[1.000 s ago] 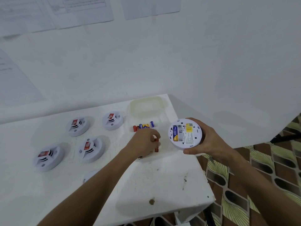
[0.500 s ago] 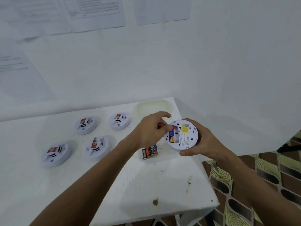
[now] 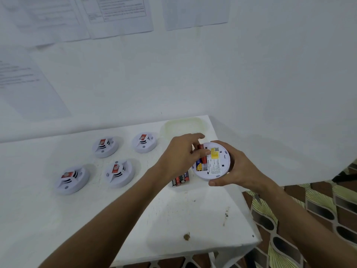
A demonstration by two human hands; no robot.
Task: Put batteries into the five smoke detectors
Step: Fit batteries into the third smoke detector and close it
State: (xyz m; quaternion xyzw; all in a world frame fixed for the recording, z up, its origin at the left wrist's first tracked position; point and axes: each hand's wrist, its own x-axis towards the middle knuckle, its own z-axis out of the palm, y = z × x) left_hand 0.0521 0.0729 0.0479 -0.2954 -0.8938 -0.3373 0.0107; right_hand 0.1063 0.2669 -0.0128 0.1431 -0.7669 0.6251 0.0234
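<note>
**Over the table's right end: red battery going into an upturned detector**

Above the white table (image 3: 108, 213), right hand (image 3: 234, 169) curled round the upturned smoke detector (image 3: 218, 165), back facing up. Left hand (image 3: 181, 155) pinching a red battery (image 3: 201, 147) against the open compartment, beside a blue-and-yellow battery (image 3: 199, 166) seated there. Below, spare batteries (image 3: 180, 179) on the tabletop. Further left, four detectors (image 3: 119, 173) face up.

Your held detector (image 3: 214, 163) is back-up, a blue-yellow battery (image 3: 199, 165) seated and a red battery (image 3: 201, 149) going in. Four detectors (image 3: 105, 147) (image 3: 144, 142) (image 3: 119, 173) (image 3: 71, 179) lie face-up on the tabletop (image 3: 116, 219); spare batteries (image 3: 180, 179) lie beside yours.
</note>
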